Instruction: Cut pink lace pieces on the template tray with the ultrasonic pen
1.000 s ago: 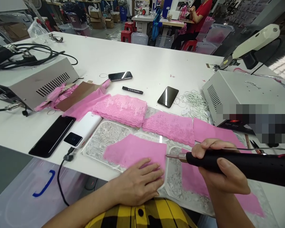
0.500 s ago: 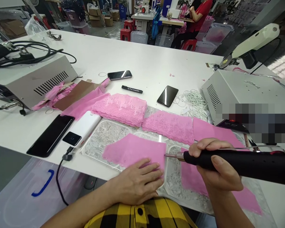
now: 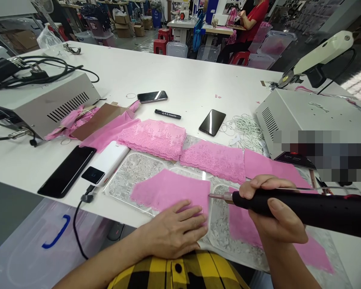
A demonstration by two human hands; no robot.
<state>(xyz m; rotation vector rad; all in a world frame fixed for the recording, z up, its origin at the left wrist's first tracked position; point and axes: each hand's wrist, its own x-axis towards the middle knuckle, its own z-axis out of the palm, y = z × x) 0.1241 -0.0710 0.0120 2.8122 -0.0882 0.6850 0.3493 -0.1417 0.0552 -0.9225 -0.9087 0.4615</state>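
Observation:
My left hand [image 3: 177,228] lies flat, fingers stretched out, on the lower right part of a pink fabric piece [image 3: 171,188]. That piece rests on a grey speckled board [image 3: 132,168] at the table's near edge. My right hand [image 3: 273,212] is wrapped round a thick black handheld tool [image 3: 307,208] with a thin pointed metal tip. The tip is at the right edge of the pink piece; whether it presses on the cloth I cannot tell. Under the right hand and tool lies another pink piece [image 3: 243,224], partly hidden.
Behind the board lie a lace stack [image 3: 153,138] and a second lace stack [image 3: 215,160]. Phones, a marker [image 3: 167,114], a white power bank [image 3: 110,160] and cord [image 3: 246,132] lie around. Grey metal boxes stand left [image 3: 57,100] and right [image 3: 313,116]. A person in red sits far back.
The view has shifted very slightly, so things at the left appear a little further right. Both hands, the tool and the pink piece hold their places.

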